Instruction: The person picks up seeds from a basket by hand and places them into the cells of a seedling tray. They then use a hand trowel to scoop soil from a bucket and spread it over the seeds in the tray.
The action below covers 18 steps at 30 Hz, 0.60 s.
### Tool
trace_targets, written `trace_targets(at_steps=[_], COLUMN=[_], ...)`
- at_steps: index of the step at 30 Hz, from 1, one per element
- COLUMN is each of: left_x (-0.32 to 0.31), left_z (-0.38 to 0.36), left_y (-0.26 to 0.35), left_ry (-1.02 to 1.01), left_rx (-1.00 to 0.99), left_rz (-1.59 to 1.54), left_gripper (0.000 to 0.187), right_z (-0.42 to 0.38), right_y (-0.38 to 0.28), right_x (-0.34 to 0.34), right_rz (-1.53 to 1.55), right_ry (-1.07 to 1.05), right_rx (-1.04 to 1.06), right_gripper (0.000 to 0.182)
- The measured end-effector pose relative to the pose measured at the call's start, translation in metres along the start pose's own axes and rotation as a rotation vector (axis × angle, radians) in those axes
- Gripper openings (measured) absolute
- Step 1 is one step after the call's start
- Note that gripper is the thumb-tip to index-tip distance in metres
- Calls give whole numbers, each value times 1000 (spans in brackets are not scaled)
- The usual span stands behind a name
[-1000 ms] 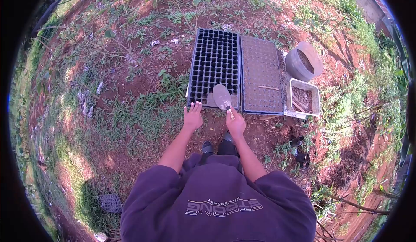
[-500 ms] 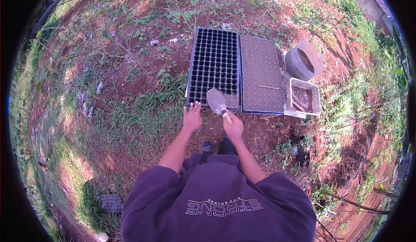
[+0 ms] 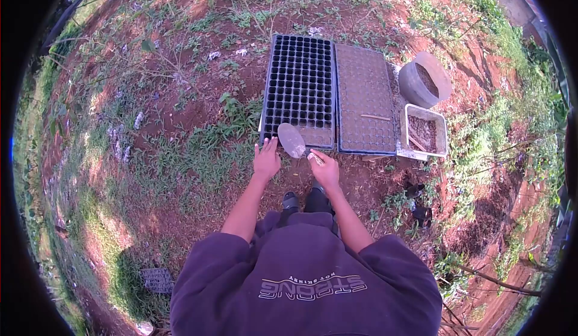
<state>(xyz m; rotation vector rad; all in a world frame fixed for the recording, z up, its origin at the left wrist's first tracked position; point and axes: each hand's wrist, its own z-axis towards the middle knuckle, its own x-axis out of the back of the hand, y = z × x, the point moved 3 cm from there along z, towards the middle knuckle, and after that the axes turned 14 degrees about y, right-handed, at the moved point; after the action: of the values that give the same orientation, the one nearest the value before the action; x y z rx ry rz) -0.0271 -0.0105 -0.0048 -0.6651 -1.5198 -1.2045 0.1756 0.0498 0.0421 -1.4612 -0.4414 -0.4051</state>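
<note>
Daylight is bright but soft across the red soil, with dappled shade and sunny patches on the grass at my left. My hands cast only faint shadows. The lens bends everything hard: the scene sits in a round frame with black corners, a thin blue fringe along the left rim, and the edges smear. The centre is fairly sharp, without glare.

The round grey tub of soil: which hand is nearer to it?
Right. The right hand, gripping the trowel, is nearer the tub; the left hand rests at the black seed tray, farther away.
</note>
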Motion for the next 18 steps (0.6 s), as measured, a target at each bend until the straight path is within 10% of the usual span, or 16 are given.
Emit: trace_targets(at_steps=[18], left_x=[-2], left_z=[12], left_y=[-12], left_ry=[-48], left_rx=[44], left_rz=[46], left_gripper=[59], right_z=[19], right_y=[-32], right_x=[27], right_rz=[-278], right_ry=[-90], right_rx=[-76], right_gripper=[34])
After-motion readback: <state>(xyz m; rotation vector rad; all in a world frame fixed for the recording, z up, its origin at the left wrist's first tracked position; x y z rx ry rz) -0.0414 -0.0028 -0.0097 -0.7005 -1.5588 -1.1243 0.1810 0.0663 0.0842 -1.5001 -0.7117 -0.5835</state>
